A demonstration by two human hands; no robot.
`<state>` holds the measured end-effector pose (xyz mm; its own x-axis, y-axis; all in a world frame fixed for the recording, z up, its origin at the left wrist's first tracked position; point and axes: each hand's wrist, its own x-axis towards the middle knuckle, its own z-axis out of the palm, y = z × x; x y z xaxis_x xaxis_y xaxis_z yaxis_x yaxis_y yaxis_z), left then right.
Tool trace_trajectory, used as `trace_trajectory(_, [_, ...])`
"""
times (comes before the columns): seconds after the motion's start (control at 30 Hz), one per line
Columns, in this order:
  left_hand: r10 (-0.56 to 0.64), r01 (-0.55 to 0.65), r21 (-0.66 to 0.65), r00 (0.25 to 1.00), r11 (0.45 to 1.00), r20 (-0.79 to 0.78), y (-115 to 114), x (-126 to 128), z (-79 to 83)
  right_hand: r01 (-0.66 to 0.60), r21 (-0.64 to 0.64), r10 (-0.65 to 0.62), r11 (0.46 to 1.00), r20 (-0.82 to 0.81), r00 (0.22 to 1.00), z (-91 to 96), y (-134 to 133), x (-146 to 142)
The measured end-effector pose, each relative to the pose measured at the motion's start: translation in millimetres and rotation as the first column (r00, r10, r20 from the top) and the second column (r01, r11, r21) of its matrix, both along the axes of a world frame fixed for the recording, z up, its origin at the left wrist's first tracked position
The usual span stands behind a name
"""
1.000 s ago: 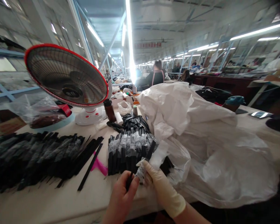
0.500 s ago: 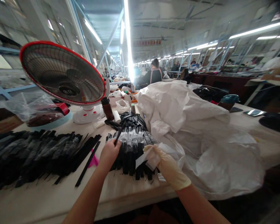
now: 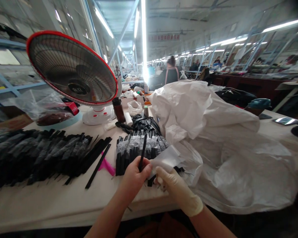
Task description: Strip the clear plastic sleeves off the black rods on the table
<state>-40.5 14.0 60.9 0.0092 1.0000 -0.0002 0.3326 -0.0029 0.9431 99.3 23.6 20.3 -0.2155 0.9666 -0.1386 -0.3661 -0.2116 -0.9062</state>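
Close to the near edge of the white tabletop (image 3: 57, 205), the bare left hand (image 3: 134, 177) is closed around a thin black strip (image 3: 143, 152), which stands nearly upright from the fist. Just right of it, the right hand (image 3: 176, 190), in a cream latex glove, pinches a crumpled piece of translucent film (image 3: 165, 160) against the strip's lower end. Behind the hands lies a neat row of black strips in glossy clear sleeves (image 3: 139, 153), with a looser black heap (image 3: 146, 125) beyond. To the left spreads a long, matte-dark bank of sleeved strips (image 3: 39, 155), with bare strips (image 3: 98, 167) and a pink scrap (image 3: 107, 168) at its end. A huge wrinkled white plastic sack (image 3: 213, 145) billows to the right. Farther off stand a red-rimmed electric fan (image 3: 72, 67) and a brown bottle (image 3: 118, 109), and a co-worker (image 3: 171, 74) sits far down the hall
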Motion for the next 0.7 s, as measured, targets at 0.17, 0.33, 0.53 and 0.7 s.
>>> trace_trajectory(0.17, [-0.053, 0.073, -0.157, 0.990, 0.985, 0.127, -16.2, -7.1, 0.5, 0.145, -0.071, -0.150, 0.987, -0.058, 0.987, -0.9, 11.4, 6.4])
trace_trajectory(0.33, [-0.181, 0.241, -0.330, 0.963, 0.913, 0.202, -42.2, -9.6, -11.0, 0.239, -0.089, -0.241, 0.967, -0.015, 0.970, 0.4, 23.7, 11.0])
trace_trajectory(0.53, [-0.226, 0.233, -0.266, 0.973, 0.936, 0.055, -49.4, 2.6, -29.4, 0.268, -0.059, -0.268, 0.962, 0.007, 0.963, -0.4, 26.9, 6.7])
trace_trajectory(0.7, [-0.234, 0.276, -0.359, 0.959, 0.891, 0.158, -39.5, 1.0, -30.8, 0.179, 0.087, -0.193, 0.980, 0.204, 0.960, -5.1, 17.9, 7.0])
